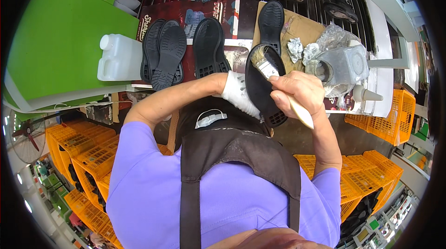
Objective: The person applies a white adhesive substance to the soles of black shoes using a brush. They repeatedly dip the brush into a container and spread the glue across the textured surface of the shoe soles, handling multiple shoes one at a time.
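Observation:
My left hand [239,95], in a white glove, grips a black shoe sole [260,90] from its left edge and underside; most of its fingers are hidden behind the sole. Bare, my right hand [301,92] is closed round the pale handle of a flat paintbrush [266,68]. The brush's bristles touch the inner face of the sole near its far end. Just beyond lies another black sole [271,22] on brown cardboard. To the left, a single sole [209,44] rests on the table beside a stack of soles [168,54].
A white plastic jug [120,58] stands at the left by a green board [69,40]. On the right are crumpled wads [295,50], a clear tilted container [346,63] and a nozzle bottle [367,95]. Shoes [341,9] sit on a far roller rack. Orange crates [367,174] flank me.

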`<state>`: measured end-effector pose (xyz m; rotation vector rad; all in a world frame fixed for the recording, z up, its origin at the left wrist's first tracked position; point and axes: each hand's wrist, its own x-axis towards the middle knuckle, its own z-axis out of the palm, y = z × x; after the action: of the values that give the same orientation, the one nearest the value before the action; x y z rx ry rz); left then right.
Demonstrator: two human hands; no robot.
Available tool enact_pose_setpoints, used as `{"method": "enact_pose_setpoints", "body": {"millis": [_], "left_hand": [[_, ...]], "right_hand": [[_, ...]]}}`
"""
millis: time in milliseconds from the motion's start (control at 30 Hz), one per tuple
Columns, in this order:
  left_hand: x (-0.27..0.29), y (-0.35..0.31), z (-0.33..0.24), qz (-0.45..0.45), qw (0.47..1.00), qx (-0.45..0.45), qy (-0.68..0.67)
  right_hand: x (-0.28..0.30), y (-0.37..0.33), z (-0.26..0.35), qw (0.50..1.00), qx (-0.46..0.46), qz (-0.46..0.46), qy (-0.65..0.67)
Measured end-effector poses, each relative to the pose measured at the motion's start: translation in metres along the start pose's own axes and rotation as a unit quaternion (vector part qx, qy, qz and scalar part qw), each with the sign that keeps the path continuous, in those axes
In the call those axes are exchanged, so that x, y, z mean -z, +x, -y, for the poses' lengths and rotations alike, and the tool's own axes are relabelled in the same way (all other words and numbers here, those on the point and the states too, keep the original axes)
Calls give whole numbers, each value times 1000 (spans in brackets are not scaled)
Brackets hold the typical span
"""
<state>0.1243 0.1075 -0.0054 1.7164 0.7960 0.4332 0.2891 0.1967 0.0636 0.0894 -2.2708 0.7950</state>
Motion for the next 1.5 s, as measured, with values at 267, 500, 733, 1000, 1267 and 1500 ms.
{"method": "enact_pose_setpoints", "body": {"millis": [267, 500, 733, 1000, 1267, 1500], "left_hand": [[23, -5, 4, 77, 992, -100, -30], [39, -4, 5, 140, 982, -102, -73], [43, -16, 6, 150, 969, -37, -193], [31, -38, 11, 32, 944, 62, -321], [1, -52, 36, -203, 918, 31, -340], [-17, -36, 15, -298, 755, -57, -581]], "right_hand": [[2, 2, -14, 1000, 10, -16, 0], [2, -2, -15, 999, -38, -15, 26], [2, -4, -10, 996, -72, 2, 57], [-5, -11, -14, 990, -102, -20, 95], [-9, -17, -13, 980, -147, -23, 132], [-15, -24, -7, 969, -193, -21, 153]]}}
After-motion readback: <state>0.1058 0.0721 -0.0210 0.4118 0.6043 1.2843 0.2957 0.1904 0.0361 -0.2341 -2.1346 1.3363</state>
